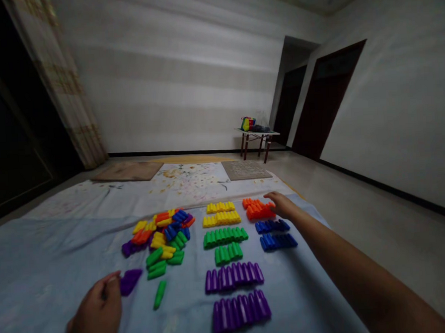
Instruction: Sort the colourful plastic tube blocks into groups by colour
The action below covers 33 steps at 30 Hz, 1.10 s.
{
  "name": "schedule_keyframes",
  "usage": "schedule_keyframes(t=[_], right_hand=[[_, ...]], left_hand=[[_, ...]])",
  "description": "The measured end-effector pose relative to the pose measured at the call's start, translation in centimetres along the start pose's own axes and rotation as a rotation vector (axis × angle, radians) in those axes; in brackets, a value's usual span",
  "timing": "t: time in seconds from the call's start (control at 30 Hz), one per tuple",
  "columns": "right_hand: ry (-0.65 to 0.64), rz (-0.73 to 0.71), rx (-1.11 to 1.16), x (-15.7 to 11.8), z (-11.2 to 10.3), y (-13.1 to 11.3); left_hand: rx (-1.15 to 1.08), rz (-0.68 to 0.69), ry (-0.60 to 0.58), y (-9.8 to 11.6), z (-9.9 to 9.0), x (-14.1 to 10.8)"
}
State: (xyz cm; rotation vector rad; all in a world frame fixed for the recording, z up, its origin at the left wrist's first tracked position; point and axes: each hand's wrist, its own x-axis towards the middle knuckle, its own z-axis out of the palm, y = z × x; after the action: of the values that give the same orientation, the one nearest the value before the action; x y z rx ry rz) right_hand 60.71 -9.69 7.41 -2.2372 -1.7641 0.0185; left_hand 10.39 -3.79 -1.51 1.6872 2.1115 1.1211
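Note:
My left hand (99,308) is at the lower left, its thumb and forefinger pinched at the edge of some purple plastic tubes (130,281) on the cloth. At the right, my right hand (281,205) reaches the end of the orange plastic tubes (260,210), its fingertips around the last one. Close to my left hand lies a single green tube (159,295). Beyond it is a mixed heap of yellow, orange, blue, green and purple tubes, with a yellow tube (139,227) at its left side.
Sorted rows of yellow (221,218), green (225,237), purple (234,276) and blue tubes (278,241) lie in the middle and right. A blue cloth (62,244) is underneath. Farther off are two brown mats (131,171) and a small table (258,132) with a colourful bag.

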Motion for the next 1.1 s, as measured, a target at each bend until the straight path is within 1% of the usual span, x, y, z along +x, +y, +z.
schedule_keyframes(t=[0.03,0.1,0.17,0.23,0.3,0.4,0.5,0.6,0.7,0.8,0.87,0.93,1.0,1.1], right_hand=[[0.021,-0.034,0.025,-0.3,0.0,-0.8],[0.062,-0.128,0.106,-0.9,0.4,-3.1],[0.075,-0.233,0.206,-1.8,0.9,-6.1],[0.031,-0.327,0.277,-2.7,1.4,-9.8],[-0.045,-0.436,0.306,-3.8,1.9,-13.7],[-0.182,-0.549,0.258,-5.1,2.5,-19.1],[-0.261,-0.63,0.214,-5.8,3.4,-23.4],[-0.281,-0.723,0.154,-6.1,4.6,-27.1],[-0.243,-0.787,0.069,-6.2,5.9,-30.5],[-0.185,-0.8,-0.034,-6.0,7.5,-33.3],[-0.19,-0.799,-0.098,-5.7,8.7,-34.5],[-0.207,-0.789,-0.144,-5.3,9.7,-35.1],[-0.212,-0.78,-0.173,-5.1,10.1,-35.3],[-0.196,-0.773,-0.18,-5.6,9.5,-35.1]], left_hand=[[0.015,0.002,-0.064,0.6,-0.4,-0.3],[0.016,-0.02,-0.076,1.6,-1.1,-0.8],[0.005,-0.029,-0.064,2.1,-1.4,-1.1],[-0.024,-0.028,-0.053,2.3,-1.5,-1.4],[-0.057,-0.029,-0.043,2.4,-1.6,-1.6],[-0.108,-0.036,-0.032,2.6,-1.7,-1.8],[-0.182,-0.047,-0.047,2.7,-1.8,-2.0],[-0.244,-0.056,-0.057,2.4,-1.5,-1.9],[-0.295,-0.05,-0.042,2.0,-1.2,-1.8],[-0.316,-0.045,-0.018,2.0,-1.2,-1.8],[-0.309,-0.051,-0.016,2.1,-1.4,-1.7],[-0.304,-0.062,-0.019,2.3,-1.6,-1.7],[-0.308,-0.072,-0.019,2.5,-1.7,-1.6],[-0.324,-0.074,-0.019,2.7,-1.8,-1.6]])
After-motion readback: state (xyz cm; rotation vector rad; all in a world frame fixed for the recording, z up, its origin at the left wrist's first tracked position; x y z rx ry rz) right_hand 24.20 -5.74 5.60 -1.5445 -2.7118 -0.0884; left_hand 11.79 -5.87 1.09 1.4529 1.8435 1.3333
